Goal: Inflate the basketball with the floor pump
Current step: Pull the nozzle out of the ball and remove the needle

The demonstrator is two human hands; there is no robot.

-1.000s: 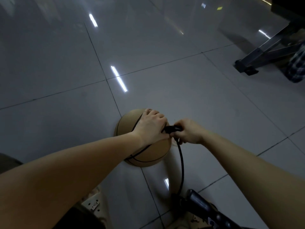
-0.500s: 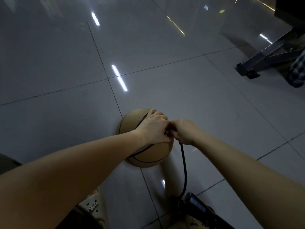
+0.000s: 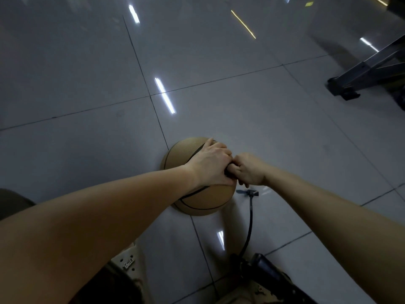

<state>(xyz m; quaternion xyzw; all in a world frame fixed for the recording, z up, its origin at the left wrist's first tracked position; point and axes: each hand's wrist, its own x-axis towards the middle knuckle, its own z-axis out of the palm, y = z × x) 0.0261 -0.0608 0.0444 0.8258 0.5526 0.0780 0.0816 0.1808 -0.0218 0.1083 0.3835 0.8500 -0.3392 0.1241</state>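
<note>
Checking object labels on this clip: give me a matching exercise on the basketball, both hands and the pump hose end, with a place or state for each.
Things:
1. basketball
2. left hand
3. right hand
4. hose end

Places or states:
A. fingers curled, at the ball's right side
B. free of both hands, just right of the ball
C. tan with black seams, on the tiled floor
D. laid over the top of the ball

Pairs: 1-C, 2-D, 3-A, 4-B.
</note>
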